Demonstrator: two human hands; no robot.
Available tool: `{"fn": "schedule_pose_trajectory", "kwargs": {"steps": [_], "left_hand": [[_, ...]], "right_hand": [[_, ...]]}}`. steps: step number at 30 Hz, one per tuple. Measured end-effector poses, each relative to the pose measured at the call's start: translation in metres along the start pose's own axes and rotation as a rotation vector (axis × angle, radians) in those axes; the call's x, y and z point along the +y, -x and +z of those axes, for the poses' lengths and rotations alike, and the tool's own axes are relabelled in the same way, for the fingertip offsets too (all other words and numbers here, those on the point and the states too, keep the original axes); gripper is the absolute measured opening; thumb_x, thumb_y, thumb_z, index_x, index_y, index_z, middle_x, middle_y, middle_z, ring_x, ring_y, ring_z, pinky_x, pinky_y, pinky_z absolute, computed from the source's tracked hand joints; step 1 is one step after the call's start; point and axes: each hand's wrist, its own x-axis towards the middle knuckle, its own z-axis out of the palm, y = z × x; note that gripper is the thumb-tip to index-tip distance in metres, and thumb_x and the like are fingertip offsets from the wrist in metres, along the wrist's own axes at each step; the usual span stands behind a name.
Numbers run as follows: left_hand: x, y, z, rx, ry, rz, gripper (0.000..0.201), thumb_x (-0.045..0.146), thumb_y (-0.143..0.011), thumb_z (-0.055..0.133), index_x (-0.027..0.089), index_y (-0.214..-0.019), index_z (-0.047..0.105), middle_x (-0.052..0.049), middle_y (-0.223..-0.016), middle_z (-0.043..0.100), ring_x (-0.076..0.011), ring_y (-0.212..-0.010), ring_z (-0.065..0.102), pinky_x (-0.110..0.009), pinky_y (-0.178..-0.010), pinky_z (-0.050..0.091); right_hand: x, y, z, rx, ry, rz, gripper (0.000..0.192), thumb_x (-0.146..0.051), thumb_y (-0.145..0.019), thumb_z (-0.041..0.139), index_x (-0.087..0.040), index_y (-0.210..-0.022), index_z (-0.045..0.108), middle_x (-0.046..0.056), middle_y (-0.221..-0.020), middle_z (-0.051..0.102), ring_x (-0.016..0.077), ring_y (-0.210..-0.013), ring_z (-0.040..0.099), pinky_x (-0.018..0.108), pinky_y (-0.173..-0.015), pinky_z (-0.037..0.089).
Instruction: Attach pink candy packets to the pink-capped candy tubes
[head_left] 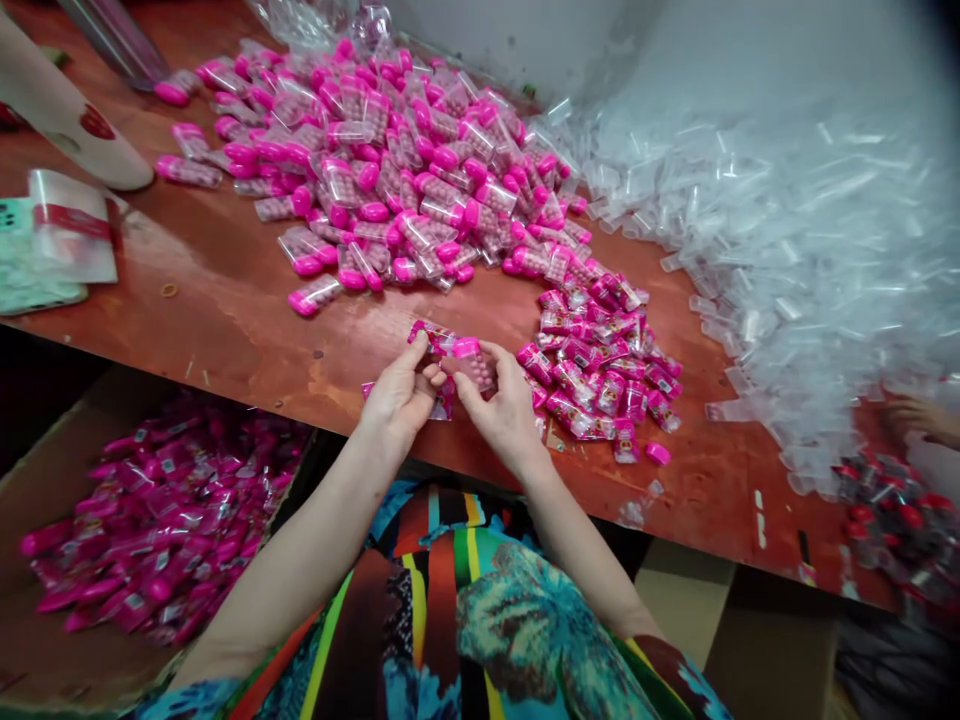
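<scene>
Hundreds of clear plastic sleeves (787, 250) lie heaped along the right side of a worn reddish table (225, 320), well apart from the person's hands yet within an arm's stretch. Beside them, at the table's far centre, spreads a broad pile of pink-capped candy tubes (390, 160), loose and unwrapped. A smaller cluster of wrapped tubes (600, 365) sits just right of the hands, apparently where bagged pieces are set down.

Below the table edge on the left, a cardboard box (45, 480) stands open and holds a deep layer of wrapped pink tubes (157, 520), positioned so pieces can drop straight off the edge. A second container at lower right holds red-capped items (892, 520), though the view there is too blurred to say more.

Both hands meet at the near table edge. The left hand (401, 395) pinches the printed end of a wrapper (429, 338), its grip closed on the film, while the right hand (502, 410) has its grip closed around a single pink-capped tube (469, 358), held just above the table between the two piles. Another person's arm (67, 120) rests at the upper left, near a phone (30, 260) and a flat packet (75, 225).
</scene>
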Motion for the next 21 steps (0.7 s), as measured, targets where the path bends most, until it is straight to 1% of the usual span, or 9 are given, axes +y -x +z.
{"fn": "schedule_pose_trajectory", "kwargs": {"steps": [3, 5, 7, 10, 13, 15, 18, 21], "left_hand": [[-0.005, 0.001, 0.000, -0.025, -0.018, -0.004, 0.022, 0.017, -0.095, 0.065, 0.014, -0.074, 0.059, 0.004, -0.052, 0.053, -0.0037, -0.039, 0.043, -0.015, -0.039, 0.036], [-0.008, 0.001, -0.001, -0.049, -0.040, -0.007, 0.024, 0.019, -0.093, 0.068, 0.014, -0.072, 0.059, 0.005, -0.050, 0.050, -0.0038, -0.039, 0.043, -0.016, -0.040, 0.036], [-0.011, 0.000, -0.003, -0.079, -0.061, 0.000, 0.024, 0.023, -0.089, 0.074, 0.014, -0.072, 0.060, 0.005, -0.050, 0.051, -0.0039, -0.040, 0.043, -0.016, -0.040, 0.037], [-0.013, 0.000, -0.008, -0.161, -0.083, 0.037, 0.028, 0.030, -0.078, 0.085, 0.014, -0.074, 0.062, 0.005, -0.056, 0.055, -0.0033, -0.042, 0.044, -0.016, -0.041, 0.037], [-0.012, 0.001, -0.013, -0.265, -0.154, 0.066, 0.034, 0.032, -0.070, 0.091, 0.012, -0.073, 0.063, 0.005, -0.056, 0.053, -0.0023, -0.042, 0.041, -0.016, -0.039, 0.034], [-0.011, 0.003, -0.016, -0.304, -0.225, 0.053, 0.035, 0.030, -0.067, 0.092, 0.012, -0.071, 0.063, 0.006, -0.054, 0.050, -0.0021, -0.041, 0.039, -0.016, -0.037, 0.031], [-0.010, 0.004, -0.018, -0.317, -0.286, 0.002, 0.032, 0.026, -0.066, 0.092, 0.011, -0.069, 0.063, 0.008, -0.051, 0.044, -0.0016, -0.040, 0.035, -0.016, -0.036, 0.028], [-0.012, 0.004, -0.020, -0.335, -0.303, -0.063, 0.030, 0.027, -0.071, 0.089, 0.010, -0.070, 0.064, 0.007, -0.051, 0.043, -0.0007, -0.039, 0.031, -0.015, -0.035, 0.025]], "right_hand": [[-0.002, 0.008, 0.001, 0.008, 0.034, 0.003, 0.043, -0.036, -0.091, 0.065, -0.023, -0.130, 0.055, 0.011, -0.117, 0.064, 0.0258, -0.107, 0.061, 0.044, -0.097, 0.052], [-0.002, 0.013, 0.003, 0.011, -0.022, 0.036, 0.043, -0.040, -0.091, 0.066, -0.024, -0.130, 0.055, 0.011, -0.117, 0.064, 0.0253, -0.105, 0.062, 0.044, -0.095, 0.053], [0.000, 0.015, 0.005, 0.020, -0.072, 0.070, 0.044, -0.043, -0.090, 0.067, -0.025, -0.129, 0.055, 0.010, -0.115, 0.065, 0.0243, -0.102, 0.063, 0.043, -0.092, 0.055], [0.001, 0.017, 0.005, 0.029, -0.069, 0.079, 0.046, -0.043, -0.089, 0.069, -0.025, -0.129, 0.055, 0.009, -0.114, 0.065, 0.0241, -0.099, 0.063, 0.043, -0.090, 0.055], [0.002, 0.017, 0.004, 0.026, -0.064, 0.078, 0.046, -0.041, -0.088, 0.069, -0.025, -0.129, 0.055, 0.010, -0.114, 0.064, 0.0246, -0.101, 0.063, 0.044, -0.092, 0.054], [0.003, 0.018, 0.004, 0.018, -0.090, 0.089, 0.046, -0.039, -0.089, 0.068, -0.024, -0.130, 0.054, 0.010, -0.117, 0.063, 0.0247, -0.104, 0.062, 0.044, -0.095, 0.053], [0.006, 0.018, 0.006, -0.015, -0.152, 0.098, 0.047, -0.037, -0.090, 0.064, -0.023, -0.133, 0.050, 0.011, -0.122, 0.062, 0.0237, -0.107, 0.062, 0.041, -0.096, 0.053], [0.010, 0.019, 0.008, -0.078, -0.274, 0.138, 0.051, -0.040, -0.092, 0.063, -0.024, -0.137, 0.045, 0.009, -0.117, 0.063, 0.0208, -0.101, 0.065, 0.037, -0.090, 0.056]]}}
